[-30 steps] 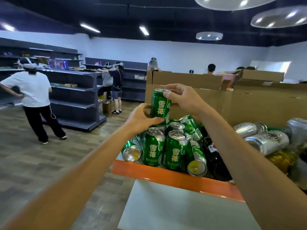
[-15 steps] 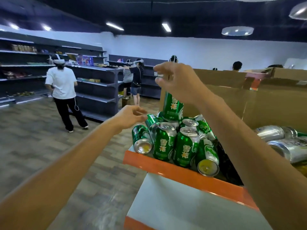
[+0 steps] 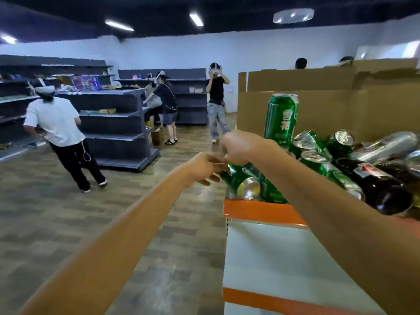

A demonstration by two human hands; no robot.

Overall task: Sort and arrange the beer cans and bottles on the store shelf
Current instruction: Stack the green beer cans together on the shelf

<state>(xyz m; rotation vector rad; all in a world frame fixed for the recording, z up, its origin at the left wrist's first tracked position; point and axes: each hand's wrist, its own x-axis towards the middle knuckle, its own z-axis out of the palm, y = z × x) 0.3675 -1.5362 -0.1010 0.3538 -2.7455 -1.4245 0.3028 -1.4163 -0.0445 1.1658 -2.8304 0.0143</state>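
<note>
Several tipped green cans crowd left hand and right hand, fingers' grip unclear.

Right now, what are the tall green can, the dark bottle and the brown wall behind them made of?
Tall green can: probably aluminium, glossy print, silvery rim. Dark bottle: likely glass, sharp highlights. Brown wall: matte cardboard, creased top edge.

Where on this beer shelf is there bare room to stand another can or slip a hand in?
No bare deck shows behind the orange lip: green cans, a dark bottle and silver cans lie heaped. Open room is only above the heap, right of the upright green can before the cardboard wall, and past the shelf's left end.
</note>
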